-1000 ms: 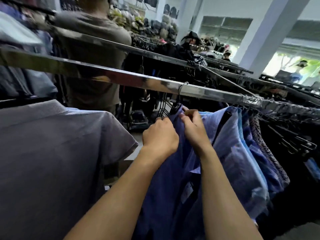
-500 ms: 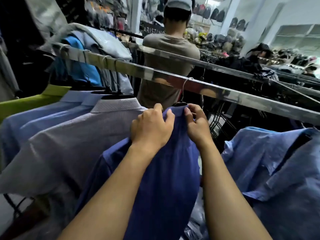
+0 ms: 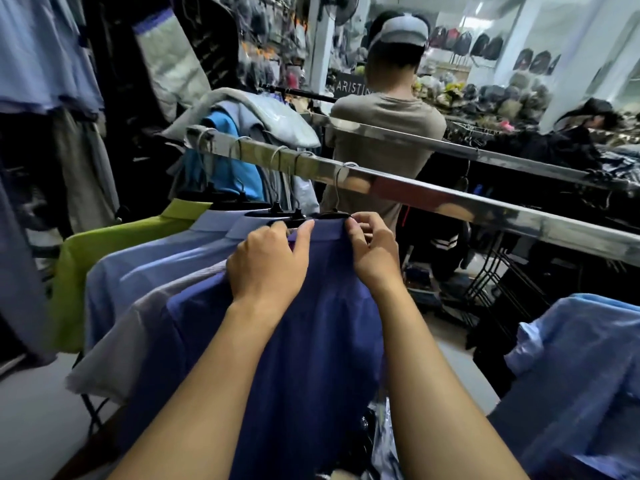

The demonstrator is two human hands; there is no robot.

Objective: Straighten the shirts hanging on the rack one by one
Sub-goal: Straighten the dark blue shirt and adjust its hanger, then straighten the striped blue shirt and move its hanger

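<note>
A dark blue fabric shirt (image 3: 311,323) is seen hanging from a black plastic hanger (image 3: 334,215). The hanger's wire hook is looped over a shiny flat metal rail (image 3: 450,202) that runs from the far left to the near right. The shirt is placed in the middle of the scene, at the right end of a row of hung shirts.

The right end of its collar is pinched by the right hand (image 3: 372,251), whose curled fingers (image 3: 362,225) are closed on the cloth just beneath the hanger. The left side of the collar and shoulder is gripped by the left hand (image 3: 268,268), with the thumb laid along the collar edge and the fingers curled over the fabric.

Just to the left, a pale grey shirt (image 3: 138,323) is pressed against the blue one. Two pale blue shirts (image 3: 138,265) and a lime green shirt (image 3: 114,244) are hung beyond it, farther left. A light blue shirt (image 3: 571,375) is seen at the near right, well apart from the row.

Beyond the rail, a person in a beige T-shirt (image 3: 384,133) and a grey cap is seen from behind.
</note>
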